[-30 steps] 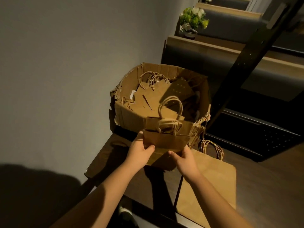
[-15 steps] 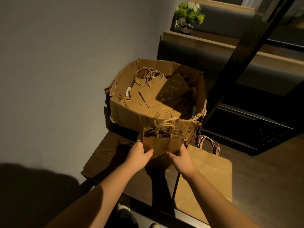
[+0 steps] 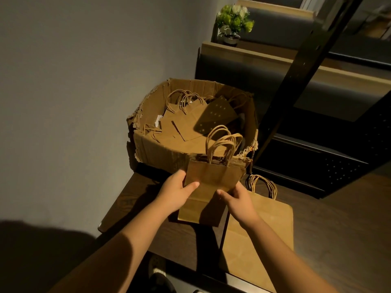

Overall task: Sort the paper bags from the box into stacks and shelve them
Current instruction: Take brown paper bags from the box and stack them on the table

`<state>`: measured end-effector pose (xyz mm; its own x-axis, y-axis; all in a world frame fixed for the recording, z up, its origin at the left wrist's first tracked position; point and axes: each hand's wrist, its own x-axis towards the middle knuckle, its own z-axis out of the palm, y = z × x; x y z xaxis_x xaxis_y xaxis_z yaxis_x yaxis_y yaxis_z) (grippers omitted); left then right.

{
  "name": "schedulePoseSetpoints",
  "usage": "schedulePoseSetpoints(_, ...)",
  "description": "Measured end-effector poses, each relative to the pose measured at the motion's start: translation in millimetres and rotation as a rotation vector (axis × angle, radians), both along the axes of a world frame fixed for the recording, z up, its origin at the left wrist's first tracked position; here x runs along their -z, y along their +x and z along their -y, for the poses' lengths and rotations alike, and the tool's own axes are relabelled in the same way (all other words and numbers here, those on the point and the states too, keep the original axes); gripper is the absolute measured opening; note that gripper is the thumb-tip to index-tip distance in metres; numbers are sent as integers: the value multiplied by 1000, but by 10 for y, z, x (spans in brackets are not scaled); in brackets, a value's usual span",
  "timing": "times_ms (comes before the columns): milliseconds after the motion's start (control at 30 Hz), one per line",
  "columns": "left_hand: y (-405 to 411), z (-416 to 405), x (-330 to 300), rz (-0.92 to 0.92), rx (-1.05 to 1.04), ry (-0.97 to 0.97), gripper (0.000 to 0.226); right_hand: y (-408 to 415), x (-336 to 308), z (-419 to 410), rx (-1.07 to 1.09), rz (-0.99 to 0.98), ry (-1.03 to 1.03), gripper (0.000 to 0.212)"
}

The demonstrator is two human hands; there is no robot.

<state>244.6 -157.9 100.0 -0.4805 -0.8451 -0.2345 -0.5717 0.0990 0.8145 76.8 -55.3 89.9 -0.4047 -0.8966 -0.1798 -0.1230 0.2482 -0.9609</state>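
Head view: left hand (image 3: 176, 192) and right hand (image 3: 238, 200) both clamped on small bag stack (image 3: 213, 182), one per side edge, held just above counter (image 3: 330, 225), in front of box (image 3: 152, 149). Larger bags (image 3: 266, 227) lay flat on counter, right. I judged stack light, floppy, prone to fanning; best pinched at side edges, not handles.

Both bare forearms reach forward side by side. The left hand (image 3: 176, 191) grips the left edge of the small bag stack (image 3: 211, 187), thumb across its front (other fingers hidden behind); the right hand (image 3: 238, 198) grips its right edge likewise.
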Motion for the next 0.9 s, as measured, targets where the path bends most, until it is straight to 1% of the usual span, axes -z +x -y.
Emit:
schedulePoseSetpoints(100,-11,-15,-50,-55,9,11,12,-34,-52,-53,-17,-8,-7,33)
schedulePoseSetpoints(167,-15,-45,-11,-74,-5,19,11,-21,-29,-74,-17,-8,2,32)
schedulePoseSetpoints(300,6,-113,122,-46,-12,27,11,-4,74,-84,-40,-40,58,29)
schedulePoseSetpoints(400,69,-156,210,-5,-26,84,2,20,141,-81,-97,-73,112,29)
schedulePoseSetpoints(500,79,-167,250,8,-50,118,7,31,156,-73,-105,-103,132,29)
schedulePoseSetpoints(667,35,-158,169,14,-1,57,6,-16,120,-68,-99,-109,142,29)
schedulePoseSetpoints(767,49,-135,103,16,30,62,18,-14,58,-107,-41,-18,104,30)
schedulePoseSetpoints(800,45,-115,67,-1,47,73,17,-12,17,-124,-8,32,77,30)
schedulePoseSetpoints(867,7,-80,-45,-85,92,130,12,-13,-48,-178,74,132,30,29)
schedulePoseSetpoints(900,-24,-79,-114,-136,114,157,16,-9,-80,-213,108,159,9,29)
